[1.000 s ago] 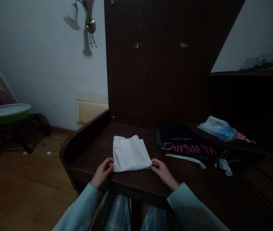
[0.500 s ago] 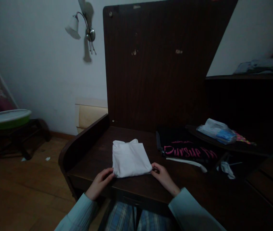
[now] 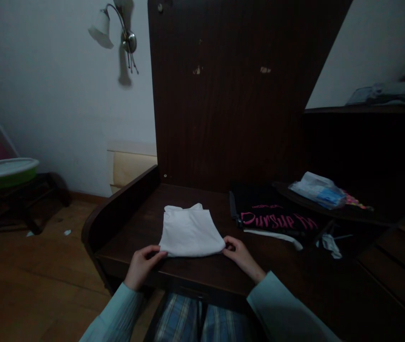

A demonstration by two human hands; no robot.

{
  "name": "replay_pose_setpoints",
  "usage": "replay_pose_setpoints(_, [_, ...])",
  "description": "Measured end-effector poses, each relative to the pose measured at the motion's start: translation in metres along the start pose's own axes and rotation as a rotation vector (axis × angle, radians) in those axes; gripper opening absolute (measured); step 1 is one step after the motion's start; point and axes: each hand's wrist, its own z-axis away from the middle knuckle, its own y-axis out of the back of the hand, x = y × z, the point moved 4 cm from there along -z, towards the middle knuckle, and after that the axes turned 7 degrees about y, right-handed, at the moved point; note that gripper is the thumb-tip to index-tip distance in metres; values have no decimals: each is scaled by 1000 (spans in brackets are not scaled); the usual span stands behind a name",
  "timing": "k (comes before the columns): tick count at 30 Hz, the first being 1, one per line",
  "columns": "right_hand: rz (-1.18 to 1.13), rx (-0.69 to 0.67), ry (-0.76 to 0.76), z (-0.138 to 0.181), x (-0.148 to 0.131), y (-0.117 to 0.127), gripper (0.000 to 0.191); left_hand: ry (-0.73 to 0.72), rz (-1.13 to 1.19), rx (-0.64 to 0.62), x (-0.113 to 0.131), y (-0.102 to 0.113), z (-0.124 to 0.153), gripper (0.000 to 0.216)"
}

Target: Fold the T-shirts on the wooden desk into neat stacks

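A folded white cloth garment (image 3: 190, 233) lies on the dark wooden desk (image 3: 195, 275), its near edge close to the front of the desktop. My left hand (image 3: 144, 264) pinches the near left corner between thumb and fingers. At the near right corner, my right hand (image 3: 238, 255) grips the fabric the same way. The near edge is drawn fairly straight between both hands, while two small rounded bits of fabric stick out at the far side. Which kind of garment it is cannot be made out.
To the right lies folded black fabric with pink lettering (image 3: 277, 220). Beyond it, a clear plastic packet (image 3: 318, 191) rests on a small dark shelf. A raised side board (image 3: 117, 209) bounds the desk at left. A green basin (image 3: 6, 176) stands on a stool farther left.
My left hand has taken the near left corner in a firmer pinch and pulled it slightly outward, so the near edge is wider. The view has shifted a little.
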Motion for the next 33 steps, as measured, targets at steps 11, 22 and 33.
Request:
replay_pose_setpoints(11, [-296,-13,-111,-5,10,26,37,58,1,104,-3,9,-3,38])
replay_pose_setpoints(22, [130,-102,59,10,-9,26,16,-228,-360,-227,20,6,32,34])
replay_pose_setpoints(33, [595,-100,132,-118,-12,-4,11,-103,-578,47,39,-12,-99,14])
